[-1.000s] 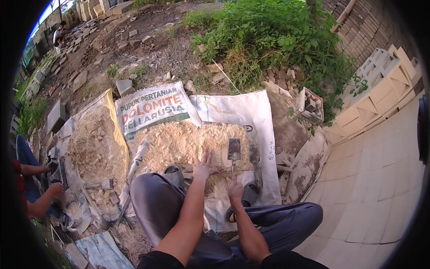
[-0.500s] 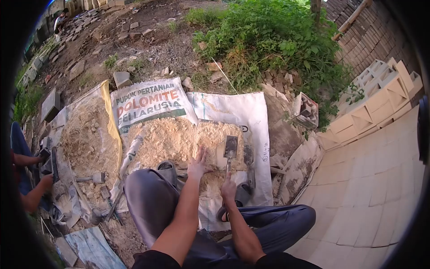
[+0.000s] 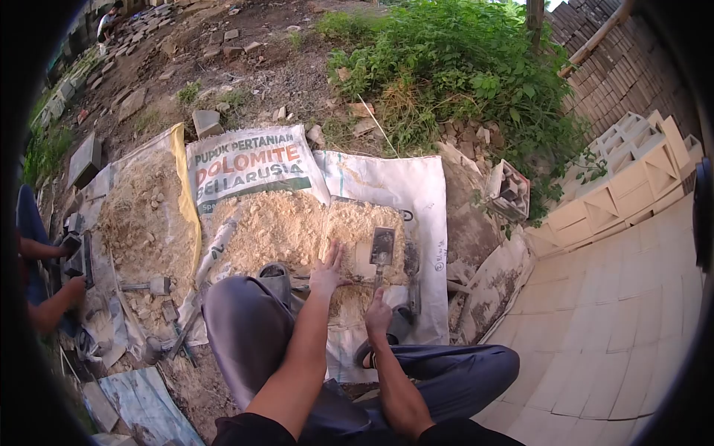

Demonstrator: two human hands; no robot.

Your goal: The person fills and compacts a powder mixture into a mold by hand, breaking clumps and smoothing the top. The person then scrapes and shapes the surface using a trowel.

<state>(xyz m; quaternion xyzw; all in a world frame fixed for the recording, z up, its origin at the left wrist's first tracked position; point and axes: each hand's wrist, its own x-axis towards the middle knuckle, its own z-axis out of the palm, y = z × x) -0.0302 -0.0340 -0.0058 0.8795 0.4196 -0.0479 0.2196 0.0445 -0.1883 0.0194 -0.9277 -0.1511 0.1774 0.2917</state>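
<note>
My right hand (image 3: 378, 315) is closed around the handle of a trowel with a flat rectangular blade (image 3: 383, 246). The blade lies over pale, crumbly powder (image 3: 353, 219) packed in a roughly square block in front of me. Just left of the blade, a patch of that powder is smooth. My left hand (image 3: 325, 277) rests on the block's left side, fingers stretched out and apart, holding nothing. A larger heap of the same powder (image 3: 271, 230) lies left of it on a printed white sack (image 3: 253, 160). Whether a frame surrounds the block is hard to make out.
Another powder heap (image 3: 141, 215) lies on a sack to the left, with a hammer-like tool (image 3: 158, 285) on it. A person's arms (image 3: 56, 305) work at far left. Pale blocks (image 3: 625, 171) stand stacked at right beside pale paving (image 3: 595, 312). Green plants (image 3: 454, 67) grow ahead.
The trowel and my right hand have shifted very slightly toward me. My left hand stays on the block. The camera view has tilted a little.
</note>
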